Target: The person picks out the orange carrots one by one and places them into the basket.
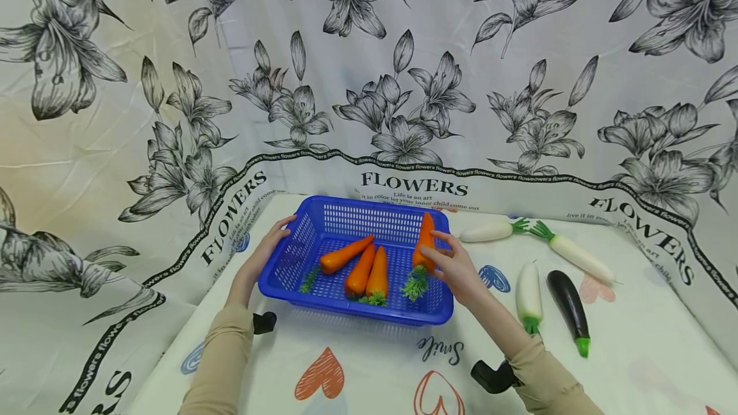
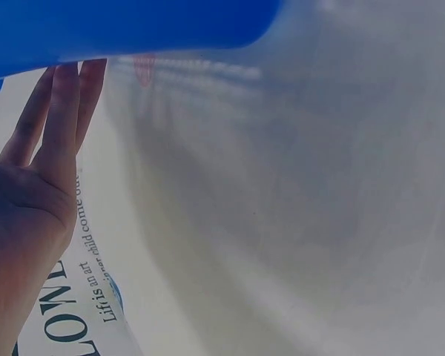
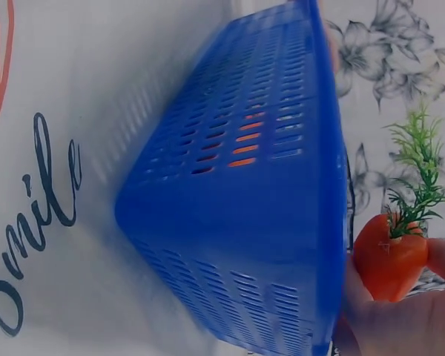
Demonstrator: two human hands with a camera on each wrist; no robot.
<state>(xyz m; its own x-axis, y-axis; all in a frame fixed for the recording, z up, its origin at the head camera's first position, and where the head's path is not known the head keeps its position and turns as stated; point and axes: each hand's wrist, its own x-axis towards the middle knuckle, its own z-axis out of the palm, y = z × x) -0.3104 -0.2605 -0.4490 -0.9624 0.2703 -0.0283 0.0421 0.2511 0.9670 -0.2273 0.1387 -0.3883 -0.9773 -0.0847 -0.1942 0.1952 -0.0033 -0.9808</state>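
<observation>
A blue plastic basket (image 1: 354, 308) with slotted walls holds three orange carrots (image 1: 348, 255) with green tops. My left hand (image 1: 271, 245) holds the basket's left rim; in the left wrist view its fingers (image 2: 61, 119) reach up to the rim, which hides their tips. My right hand (image 1: 455, 268) pinches another carrot (image 1: 425, 242) between thumb and fingers at the basket's right side, with its leafy top toward me. In the right wrist view this carrot (image 3: 386, 256) shows beyond the basket rim (image 3: 328, 185), its blunt end and green fronds uppermost.
Right of the basket lie white radishes, one (image 1: 487, 232) at the back, one (image 1: 579, 258) slanting beside it and one (image 1: 528, 296) nearer me. A dark eggplant (image 1: 567, 306) lies next to the nearer radish. A flower-printed curtain (image 1: 369, 82) hangs behind the table.
</observation>
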